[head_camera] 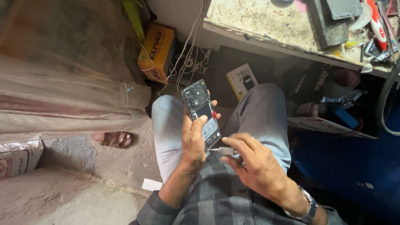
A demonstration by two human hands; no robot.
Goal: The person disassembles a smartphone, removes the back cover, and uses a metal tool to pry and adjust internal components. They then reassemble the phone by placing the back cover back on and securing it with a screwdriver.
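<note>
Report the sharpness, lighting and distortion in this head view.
Head view: the opened dark smartphone and both hands are sharp and evenly lit; the translucent plastic sheeting at left is smeared; the worn workbench edge slants from wide-angle distortion; the area under it is in shadow.

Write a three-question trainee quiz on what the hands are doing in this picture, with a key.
1. True or false: the left hand holds the opened phone with its back cover off.
2. Which end of the phone does the small tool in the right hand touch: A, the camera end, or B, the end nearest the person?
3. Fill in: the yellow box lies below the ___.

Key: 1 true. 2 B. 3 workbench.
</note>
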